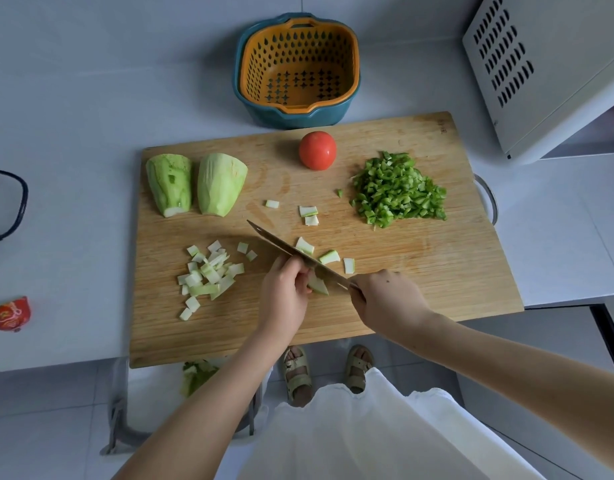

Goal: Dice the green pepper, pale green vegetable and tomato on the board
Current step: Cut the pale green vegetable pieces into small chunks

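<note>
So the right hand (385, 299) has its grip wrapped round the handle of the knife (284, 249), blade angled across the board (419, 271) toward the back-left. The left hand (286, 289) pinches a small pale green wedge (317, 285) down right beside the blade. A pile of pale dice (208, 275) sits front-left, with strays scattered around the knife. Two big peeled chunks (169, 183) stand in the back-left corner (side by side, nearly touching). The diced green pepper (399, 190) is heaped on the right, and the whole tomato (317, 150) is at the back middle, near the orange basket (298, 67) on the table (73, 116).
</note>
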The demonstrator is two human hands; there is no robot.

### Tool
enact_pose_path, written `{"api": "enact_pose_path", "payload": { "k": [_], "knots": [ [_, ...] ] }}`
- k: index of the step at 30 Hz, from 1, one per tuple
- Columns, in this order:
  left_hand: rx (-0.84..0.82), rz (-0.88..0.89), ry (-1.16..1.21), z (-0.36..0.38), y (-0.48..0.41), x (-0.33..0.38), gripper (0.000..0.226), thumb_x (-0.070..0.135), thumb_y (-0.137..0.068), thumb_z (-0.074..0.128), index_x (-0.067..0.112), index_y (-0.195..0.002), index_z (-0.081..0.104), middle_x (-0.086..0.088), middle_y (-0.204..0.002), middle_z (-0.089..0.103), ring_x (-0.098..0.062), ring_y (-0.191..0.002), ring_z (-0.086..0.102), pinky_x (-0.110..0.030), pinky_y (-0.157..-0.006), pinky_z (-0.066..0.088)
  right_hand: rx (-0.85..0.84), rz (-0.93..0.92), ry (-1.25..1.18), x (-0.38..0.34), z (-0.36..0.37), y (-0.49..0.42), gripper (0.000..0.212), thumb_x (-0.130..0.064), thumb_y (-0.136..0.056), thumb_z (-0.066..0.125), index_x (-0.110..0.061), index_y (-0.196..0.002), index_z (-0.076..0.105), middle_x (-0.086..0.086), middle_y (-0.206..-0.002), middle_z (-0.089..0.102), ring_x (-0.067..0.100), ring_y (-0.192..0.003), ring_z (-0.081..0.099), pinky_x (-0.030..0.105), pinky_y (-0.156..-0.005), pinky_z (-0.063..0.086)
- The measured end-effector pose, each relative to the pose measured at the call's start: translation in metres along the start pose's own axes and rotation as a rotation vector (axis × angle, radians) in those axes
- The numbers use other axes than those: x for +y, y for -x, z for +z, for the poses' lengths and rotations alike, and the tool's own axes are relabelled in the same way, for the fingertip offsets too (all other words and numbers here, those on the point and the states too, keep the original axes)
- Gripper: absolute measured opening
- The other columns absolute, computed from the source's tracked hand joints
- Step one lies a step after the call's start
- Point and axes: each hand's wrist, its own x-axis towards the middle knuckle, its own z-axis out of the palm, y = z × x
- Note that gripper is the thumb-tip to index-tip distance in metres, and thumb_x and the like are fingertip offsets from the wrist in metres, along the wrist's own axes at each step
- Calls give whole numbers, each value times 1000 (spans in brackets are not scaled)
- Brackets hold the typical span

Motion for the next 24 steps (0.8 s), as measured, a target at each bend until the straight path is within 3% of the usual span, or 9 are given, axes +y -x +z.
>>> {"api": "enact_pose_path", "payload": {
  "k": [5, 13, 18, 22, 24],
  "knots": [
    [16, 129, -68, -3, 1, 3, 16, -15, -75, 64, 1, -75, 62, -13, -79, 60, -25, -62, 59, -23, -55, 45, 18, -10, -22, 5, -9, 19, 24, -25, -97, 35, -18, -76, 43, -5, -56, 35, 13, -46, 31, 25, -42, 22],
    [2, 106, -123, 0, 4, 2, 17, -17, -70, 66, -2, -77, 62, -16, -84, 62, -33, -70, 62, -26, -61, 41, -19, 5, 3, -1, 2, 5, 27, -25, -99, 32, -16, -88, 56, -5, -57, 34, 12, -47, 30, 26, -42, 21],
    [25, 170, -114, 0, 4, 1, 16, -16, -72, 65, -1, -78, 64, -16, -81, 61, -29, -65, 61, -23, -59, 43, -13, -5, -61, 4, -6, 12, 26, -24, -98, 34, -17, -75, 43, -5, -56, 37, 14, -48, 33, 25, -42, 23],
    [68, 210, -132, 1, 5, -1, 13, -3, -81, 51, 0, -78, 63, -15, -79, 60, -26, -62, 59, -27, -57, 48, -26, -12, -33, 5, -16, 23, 34, -24, -98, 34, -22, -65, 36, -6, -56, 37, 11, -46, 31, 24, -42, 23],
    [67, 216, -157, 2, 6, -4, 19, 3, -84, 46, 0, -79, 64, -15, -79, 60, -27, -64, 60, -25, -60, 44, -26, -15, -20, 5, -20, 25, 30, -24, -98, 33, -21, -69, 39, -6, -56, 36, 10, -46, 31, 23, -42, 22]
  ]
}}
